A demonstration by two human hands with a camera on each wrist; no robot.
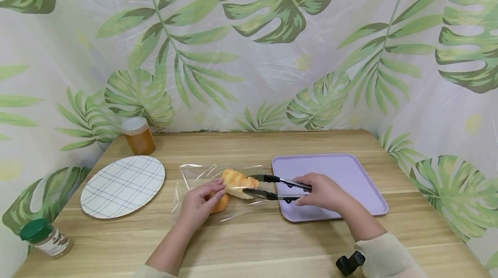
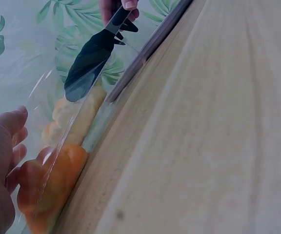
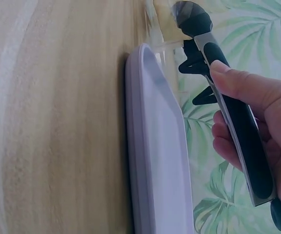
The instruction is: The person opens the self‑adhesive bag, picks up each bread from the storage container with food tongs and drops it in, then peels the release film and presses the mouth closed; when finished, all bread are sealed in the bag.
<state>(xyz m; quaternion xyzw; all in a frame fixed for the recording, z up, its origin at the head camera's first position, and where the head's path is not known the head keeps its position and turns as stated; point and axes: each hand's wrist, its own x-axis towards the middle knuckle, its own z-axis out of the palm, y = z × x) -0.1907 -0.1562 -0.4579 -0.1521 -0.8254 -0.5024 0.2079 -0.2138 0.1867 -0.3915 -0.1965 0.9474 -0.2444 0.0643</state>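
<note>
My right hand point(image 1: 320, 191) grips a pair of tongs point(image 1: 293, 197) with black tips and metal arms, over the lilac tray. The tong tips sit on either side of a pale golden, ridged bread point(image 1: 234, 179), at the mouth of a clear plastic bag point(image 1: 194, 174). A second, orange-brown bread point(image 2: 57, 180) lies deeper in the bag, partly hidden by my left hand in the head view. My left hand point(image 1: 200, 204) holds the bag's film between thumb and bent fingers, beside the two breads.
The lilac tray point(image 1: 362, 183) lies on the right of the wooden table point(image 1: 241, 252). At left are a checked oval plate point(image 1: 122, 187), an amber jar with a pale lid point(image 1: 140, 137) and a green-capped shaker point(image 1: 48, 239). Leaf-patterned cloth point(image 1: 264, 75) hangs around the table.
</note>
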